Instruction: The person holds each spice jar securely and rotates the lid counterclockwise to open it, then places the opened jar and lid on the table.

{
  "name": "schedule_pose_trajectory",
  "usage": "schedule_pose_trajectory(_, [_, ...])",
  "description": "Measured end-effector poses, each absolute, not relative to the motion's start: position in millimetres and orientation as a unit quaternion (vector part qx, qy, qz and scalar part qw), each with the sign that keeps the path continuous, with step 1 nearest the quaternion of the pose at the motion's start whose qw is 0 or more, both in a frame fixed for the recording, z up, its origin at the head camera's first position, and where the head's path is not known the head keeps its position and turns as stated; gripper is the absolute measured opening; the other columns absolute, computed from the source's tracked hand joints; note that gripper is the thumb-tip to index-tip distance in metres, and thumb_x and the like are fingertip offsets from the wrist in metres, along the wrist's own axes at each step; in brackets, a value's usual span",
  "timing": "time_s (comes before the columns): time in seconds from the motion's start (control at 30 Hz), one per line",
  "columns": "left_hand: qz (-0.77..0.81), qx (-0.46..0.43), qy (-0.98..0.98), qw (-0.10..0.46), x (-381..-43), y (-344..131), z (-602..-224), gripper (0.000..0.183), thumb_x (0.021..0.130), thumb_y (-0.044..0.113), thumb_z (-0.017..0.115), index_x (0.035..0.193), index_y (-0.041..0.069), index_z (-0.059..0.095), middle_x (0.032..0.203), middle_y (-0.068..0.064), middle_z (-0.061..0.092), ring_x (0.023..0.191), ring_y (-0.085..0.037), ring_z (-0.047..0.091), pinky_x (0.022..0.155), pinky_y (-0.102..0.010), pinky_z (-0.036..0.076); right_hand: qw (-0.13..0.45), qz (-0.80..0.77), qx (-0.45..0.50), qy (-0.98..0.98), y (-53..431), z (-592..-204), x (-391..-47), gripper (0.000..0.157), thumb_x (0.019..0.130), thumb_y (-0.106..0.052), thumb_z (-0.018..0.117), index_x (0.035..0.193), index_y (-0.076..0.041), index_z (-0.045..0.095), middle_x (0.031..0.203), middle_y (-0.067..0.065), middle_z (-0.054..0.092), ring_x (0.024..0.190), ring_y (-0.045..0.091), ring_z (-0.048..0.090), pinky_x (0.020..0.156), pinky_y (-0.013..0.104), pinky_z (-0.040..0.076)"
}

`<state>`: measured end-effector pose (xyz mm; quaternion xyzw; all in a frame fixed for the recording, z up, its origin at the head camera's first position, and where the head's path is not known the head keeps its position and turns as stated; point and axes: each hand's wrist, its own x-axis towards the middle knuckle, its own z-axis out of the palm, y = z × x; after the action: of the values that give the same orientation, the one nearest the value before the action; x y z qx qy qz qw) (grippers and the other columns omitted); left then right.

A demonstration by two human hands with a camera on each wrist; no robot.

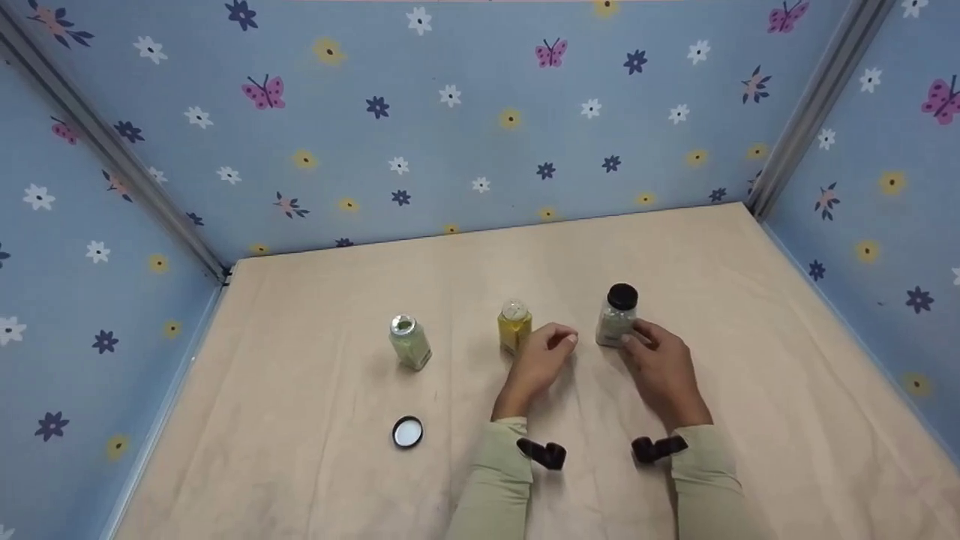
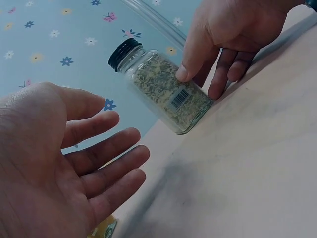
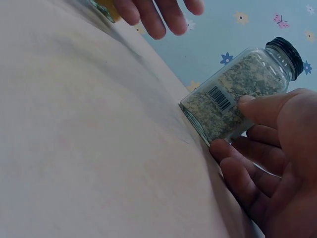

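A clear glass spice jar point(image 1: 616, 321) with dried green herb flakes and a black lid point(image 1: 622, 296) stands upright on the right of the table. My right hand point(image 1: 664, 367) holds it low on its side, thumb across the front near a barcode label point(image 3: 221, 98). To its left, my left hand point(image 1: 541, 364) is held in the air with fingers loosely bent and nothing in them. Behind that hand is a jar of yellow spice point(image 1: 514, 324) without a black lid, its lower part partly hidden by the hand.
A lidless jar of pale green contents point(image 1: 411, 345) stands farther left. In front of it a black lid point(image 1: 407, 433) lies with its white inside up. The cream cloth point(image 1: 300, 390) covers the table, and flowered blue panels point(image 1: 450, 135) enclose its back and sides.
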<state>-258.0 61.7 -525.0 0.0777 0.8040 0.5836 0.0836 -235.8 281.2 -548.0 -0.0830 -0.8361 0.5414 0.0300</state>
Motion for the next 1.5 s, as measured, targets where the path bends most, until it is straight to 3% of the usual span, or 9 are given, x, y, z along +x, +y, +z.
schedule_pose_trajectory(0.13, [0.614,0.07,0.782,0.079,-259.2,71.5,-525.7,0.017,0.101,0.022,0.06,0.111,0.013,0.072,0.102,0.007,0.067,0.099,-0.009,0.061,0.088,-0.03,0.051,0.024,0.542,-0.094,-0.835,282.2,-548.1,-235.9,0.062,0.097,-0.047,0.063,0.149,-0.016,0.049,0.147,0.003,0.052,0.134,0.022,0.048,0.106,0.043,0.043])
schedule_pose_trajectory(0.3, [0.679,0.037,0.729,0.077,-260.5,84.1,-523.8,0.016,0.099,0.02,0.062,0.108,0.012,0.073,0.096,0.001,0.069,0.094,-0.022,0.067,0.075,-0.031,0.054,0.03,0.54,-0.094,-0.836,280.8,-547.4,-234.9,0.058,0.097,-0.045,0.064,0.146,-0.016,0.052,0.145,0.002,0.054,0.132,0.021,0.05,0.105,0.043,0.044])
schedule_pose_trajectory(0.63, [0.739,0.032,0.673,0.03,-275.5,101.0,-518.5,0.017,0.1,0.013,0.061,0.107,0.004,0.072,0.105,-0.005,0.071,0.099,-0.014,0.066,0.086,-0.031,0.054,0.035,0.553,-0.078,-0.829,278.9,-547.7,-236.5,0.055,0.097,-0.045,0.065,0.143,-0.016,0.055,0.143,0.002,0.055,0.127,0.019,0.055,0.101,0.039,0.048])
schedule_pose_trajectory(0.9, [0.729,0.058,0.68,0.052,-284.5,107.2,-514.2,0.024,0.101,0.018,0.059,0.118,0.006,0.071,0.117,-0.004,0.069,0.107,-0.013,0.063,0.088,-0.029,0.054,0.057,0.513,-0.055,-0.855,281.9,-546.9,-238.5,0.051,0.099,-0.04,0.063,0.14,-0.01,0.057,0.14,0.009,0.058,0.127,0.026,0.056,0.103,0.045,0.046])
schedule_pose_trajectory(1.23, [0.708,0.091,0.697,0.073,-292.1,113.5,-503.7,0.033,0.101,0.013,0.057,0.133,0.007,0.064,0.134,-0.005,0.063,0.124,-0.016,0.056,0.1,-0.03,0.047,0.052,0.531,-0.059,-0.843,282.2,-547.5,-238.9,0.047,0.098,-0.037,0.065,0.137,-0.011,0.06,0.136,0.006,0.061,0.123,0.022,0.058,0.1,0.043,0.048])
schedule_pose_trajectory(1.5, [0.707,0.113,0.693,0.077,-296.4,123.3,-502.1,0.033,0.102,0.011,0.055,0.134,0.007,0.063,0.133,-0.004,0.063,0.126,-0.015,0.056,0.103,-0.029,0.045,0.058,0.524,-0.058,-0.848,287.0,-546.6,-238.6,0.048,0.099,-0.038,0.064,0.138,-0.011,0.059,0.136,0.008,0.06,0.125,0.024,0.056,0.101,0.046,0.047])
